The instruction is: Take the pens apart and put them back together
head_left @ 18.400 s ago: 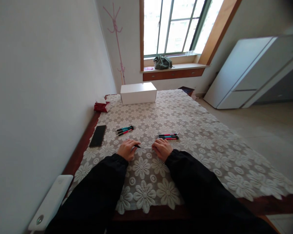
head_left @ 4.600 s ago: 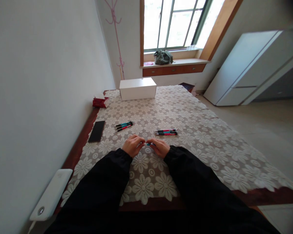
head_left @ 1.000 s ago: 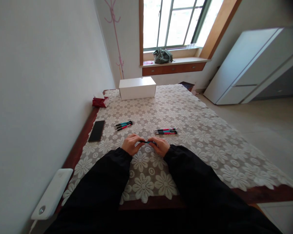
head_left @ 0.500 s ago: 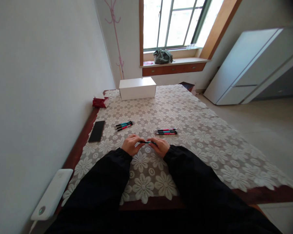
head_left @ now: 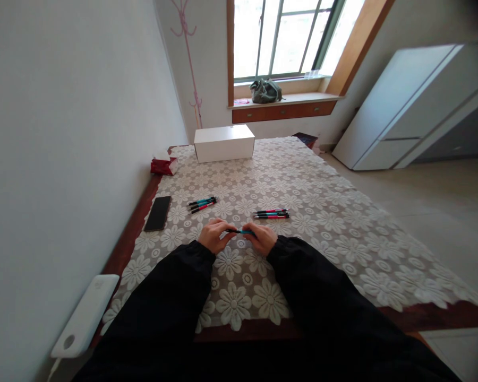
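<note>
Starting at the left, I see a white flat device (head_left: 85, 317) hanging off the near left corner of the counter (head_left: 123, 249), against the wall. Further along the left edge lies a black phone (head_left: 158, 213), flat on the lace cloth (head_left: 322, 223), and beyond it, toward the far left corner, a red tissue pack (head_left: 162, 166). A white box (head_left: 224, 143) stands at the far edge, near that same corner. A small group of pens (head_left: 203, 204), teal and red, lies just right of the phone, slanted.

My left hand (head_left: 213, 237) sits low over the cloth in the near middle of the counter, fingers curled and pinching the dark end of a teal pen (head_left: 242, 232). The pen runs level between both hands, held just above the cloth. My right hand (head_left: 264, 239) is closed on its other end, so each hand grips one end of the same pen. Whether the pen is in one piece or two I cannot tell at this size.

Just beyond the right hand lies a second group of pens (head_left: 271, 214), red and dark, lined up side by side and parallel to the near edge. The right half of the cloth carries only its flower pattern. Off the counter on the right stands a white cabinet (head_left: 406, 111), and a green bag (head_left: 265, 91) rests on the window sill past the far edge.
</note>
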### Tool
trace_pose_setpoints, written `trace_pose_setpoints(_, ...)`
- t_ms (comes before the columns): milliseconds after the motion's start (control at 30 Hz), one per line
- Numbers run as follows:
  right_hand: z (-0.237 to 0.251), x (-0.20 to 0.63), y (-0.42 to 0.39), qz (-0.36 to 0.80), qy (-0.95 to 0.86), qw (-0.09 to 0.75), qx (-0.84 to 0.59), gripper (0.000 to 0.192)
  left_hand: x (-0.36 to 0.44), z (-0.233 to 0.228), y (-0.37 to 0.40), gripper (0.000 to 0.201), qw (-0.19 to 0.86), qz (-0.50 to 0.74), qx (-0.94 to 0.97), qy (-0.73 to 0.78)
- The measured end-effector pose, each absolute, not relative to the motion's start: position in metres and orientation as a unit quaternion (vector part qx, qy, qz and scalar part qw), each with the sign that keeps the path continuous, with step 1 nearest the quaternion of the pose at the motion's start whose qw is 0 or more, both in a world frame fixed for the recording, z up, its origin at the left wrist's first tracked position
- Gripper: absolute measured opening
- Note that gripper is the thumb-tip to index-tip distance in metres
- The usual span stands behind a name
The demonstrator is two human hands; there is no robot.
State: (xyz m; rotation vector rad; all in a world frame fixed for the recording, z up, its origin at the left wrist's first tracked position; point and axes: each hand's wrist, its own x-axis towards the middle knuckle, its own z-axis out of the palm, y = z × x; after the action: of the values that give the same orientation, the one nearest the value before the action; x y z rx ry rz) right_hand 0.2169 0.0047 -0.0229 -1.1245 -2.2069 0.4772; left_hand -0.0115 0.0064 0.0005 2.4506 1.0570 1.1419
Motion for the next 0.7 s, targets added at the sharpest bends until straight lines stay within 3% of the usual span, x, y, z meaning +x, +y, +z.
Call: trace_pose_setpoints(700,-0.0231,0.2190,0.0100,0.142,-0.843,0.302,-0.422,0.023,-0.0116,-0.0009,0.0075,0.012,0.112,0.399,0.834,0.364)
